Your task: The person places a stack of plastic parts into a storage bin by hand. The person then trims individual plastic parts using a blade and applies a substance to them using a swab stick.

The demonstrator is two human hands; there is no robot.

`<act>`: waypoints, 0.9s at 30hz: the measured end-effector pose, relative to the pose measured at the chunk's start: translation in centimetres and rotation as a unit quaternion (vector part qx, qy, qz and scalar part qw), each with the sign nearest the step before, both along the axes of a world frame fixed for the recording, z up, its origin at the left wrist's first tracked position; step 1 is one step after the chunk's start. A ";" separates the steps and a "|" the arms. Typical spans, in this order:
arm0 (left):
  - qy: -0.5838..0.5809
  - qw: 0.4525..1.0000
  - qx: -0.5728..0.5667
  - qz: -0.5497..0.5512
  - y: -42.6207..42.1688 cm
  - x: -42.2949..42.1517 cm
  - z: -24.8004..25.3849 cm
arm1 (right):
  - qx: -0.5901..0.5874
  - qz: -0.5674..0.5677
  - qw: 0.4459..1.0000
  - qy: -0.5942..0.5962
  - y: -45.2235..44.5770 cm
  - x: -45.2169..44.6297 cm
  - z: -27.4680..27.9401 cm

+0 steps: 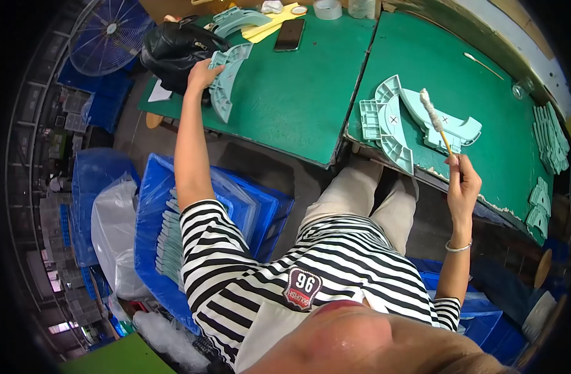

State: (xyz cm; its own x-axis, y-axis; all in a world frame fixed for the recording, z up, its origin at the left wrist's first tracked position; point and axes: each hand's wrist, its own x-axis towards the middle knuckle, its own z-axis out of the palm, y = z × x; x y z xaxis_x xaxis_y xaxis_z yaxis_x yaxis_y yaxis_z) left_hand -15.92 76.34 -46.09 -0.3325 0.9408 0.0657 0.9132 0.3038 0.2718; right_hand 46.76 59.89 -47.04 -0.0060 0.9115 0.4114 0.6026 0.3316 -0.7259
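Observation:
My left hand (203, 76) grips a curved pale green plastic part (225, 84) by its edge, at the left end of the green table beside a black bag (176, 53). My right hand (464, 176) holds a thin stick with a white fibrous tip (429, 109), raised at the table's front edge. Behind the stick lies a pale green part (465, 128) with an X mark. Left of it, another curved part (394, 121) with an X mark sits at the table edge, touching or very near it.
A phone (290, 35), yellow sheet (274, 23) and tape roll (327, 9) lie at the back. Stacked parts (550, 138) stand at the far right, near another cotton-tipped stick (483, 65). A blue crate (149, 249) of parts is at lower left.

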 end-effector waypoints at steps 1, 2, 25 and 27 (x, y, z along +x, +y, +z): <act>-0.034 0.999 -0.006 -0.020 1.4 -2.0 -1.0 | -0.008 -0.002 1.000 -0.006 -0.2 0.0 0.0; -0.040 0.998 -0.013 -0.043 2.4 -3.3 -1.6 | -0.009 -0.007 1.000 -0.006 -0.3 0.0 0.0; -0.017 0.802 0.130 -0.582 -4.4 33.0 -2.0 | -0.038 -0.120 0.982 0.140 -5.0 2.7 -3.7; 0.005 0.823 0.096 -0.560 -4.9 34.9 -2.3 | -0.032 -0.135 0.979 0.152 -5.7 2.9 -3.3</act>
State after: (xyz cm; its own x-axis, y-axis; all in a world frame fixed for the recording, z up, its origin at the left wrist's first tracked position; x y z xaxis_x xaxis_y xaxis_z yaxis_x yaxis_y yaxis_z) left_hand 18.97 71.47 -48.40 0.7371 0.6294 0.2460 0.5944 -0.7771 0.2070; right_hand 49.66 54.23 -50.34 0.3529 0.8868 0.2984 0.4155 0.1373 -0.8992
